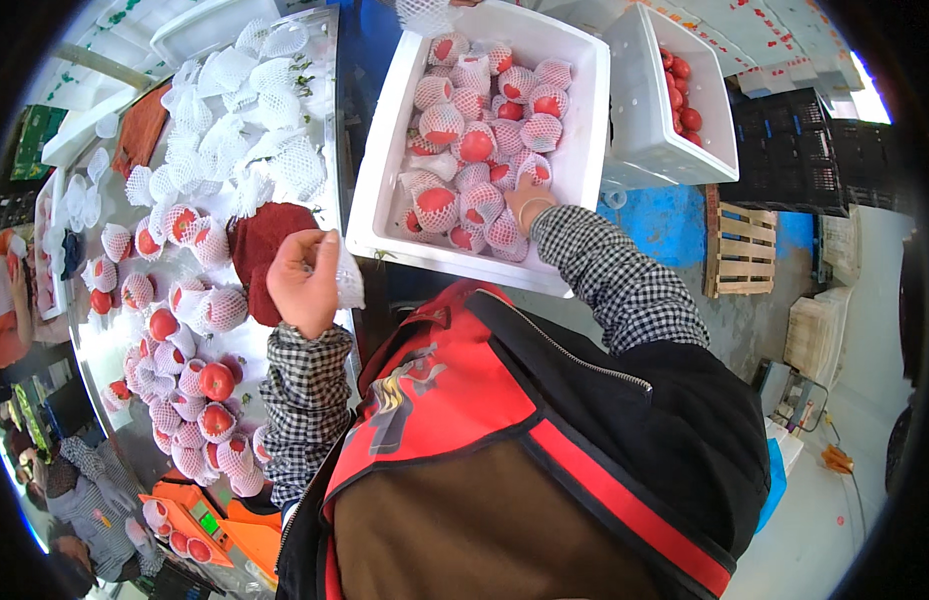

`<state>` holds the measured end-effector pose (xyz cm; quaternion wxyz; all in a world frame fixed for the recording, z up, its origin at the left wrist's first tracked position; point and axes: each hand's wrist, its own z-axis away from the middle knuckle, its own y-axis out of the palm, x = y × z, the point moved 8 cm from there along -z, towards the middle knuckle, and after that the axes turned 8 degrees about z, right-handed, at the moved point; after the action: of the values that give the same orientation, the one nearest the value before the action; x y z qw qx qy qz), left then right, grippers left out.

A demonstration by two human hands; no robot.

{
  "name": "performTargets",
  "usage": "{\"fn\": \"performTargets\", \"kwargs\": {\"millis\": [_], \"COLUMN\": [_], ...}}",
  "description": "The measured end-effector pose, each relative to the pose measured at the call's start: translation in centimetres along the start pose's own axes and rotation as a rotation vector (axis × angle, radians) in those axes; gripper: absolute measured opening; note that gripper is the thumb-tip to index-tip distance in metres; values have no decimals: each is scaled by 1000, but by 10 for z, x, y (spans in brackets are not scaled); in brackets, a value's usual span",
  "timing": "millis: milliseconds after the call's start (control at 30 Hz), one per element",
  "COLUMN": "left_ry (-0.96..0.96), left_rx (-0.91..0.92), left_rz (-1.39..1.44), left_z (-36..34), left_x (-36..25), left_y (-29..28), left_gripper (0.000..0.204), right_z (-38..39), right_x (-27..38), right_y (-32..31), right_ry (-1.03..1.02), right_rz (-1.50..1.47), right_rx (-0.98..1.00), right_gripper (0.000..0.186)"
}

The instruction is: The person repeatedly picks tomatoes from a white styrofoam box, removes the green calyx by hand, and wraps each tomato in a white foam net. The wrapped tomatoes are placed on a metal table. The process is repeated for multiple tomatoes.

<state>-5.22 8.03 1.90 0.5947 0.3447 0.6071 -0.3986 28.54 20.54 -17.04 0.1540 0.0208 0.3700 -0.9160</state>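
My left hand [306,282] is closed above the metal table's edge, pinching a white foam net sleeve [350,277] that hangs from its fingers. My right hand [529,203] reaches into a white foam box [369,212], its fingers at a netted tomato [535,168] near the box's right wall; the fingertips are partly hidden. Many red tomatoes [476,145] in white foam nets fill the box. To the left, a group of netted tomatoes [224,308] covers the table, with a few bare ones such as this tomato [216,381] among them. Behind them lies a heap of loose foam nets [224,140].
A dark red cloth [269,250] lies beside my left hand. Another foam box [667,160] with bare tomatoes stands at the right, near black crates [784,150] and a wooden pallet [741,250]. An orange scale [199,520] is at lower left. Another person's hand shows beyond the box.
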Motion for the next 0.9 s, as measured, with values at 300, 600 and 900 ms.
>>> {"fn": "performTargets", "kwargs": {"millis": [300, 600, 900], "left_ry": [-215, -452, -494], "left_rx": [382, -124, -3], "left_rz": [5, 1101, 1356], "left_z": [44, 36, 32], "left_x": [37, 48, 26], "left_y": [61, 39, 35], "left_gripper": [22, 23, 21], "right_z": [160, 226, 196], "right_x": [49, 145, 158], "right_y": [-133, -137, -123], "right_ry": [-684, -904, -992], "right_rz": [-696, -776, -1498], "right_rx": [-992, -1078, -487], "right_gripper": [71, 80, 94]}}
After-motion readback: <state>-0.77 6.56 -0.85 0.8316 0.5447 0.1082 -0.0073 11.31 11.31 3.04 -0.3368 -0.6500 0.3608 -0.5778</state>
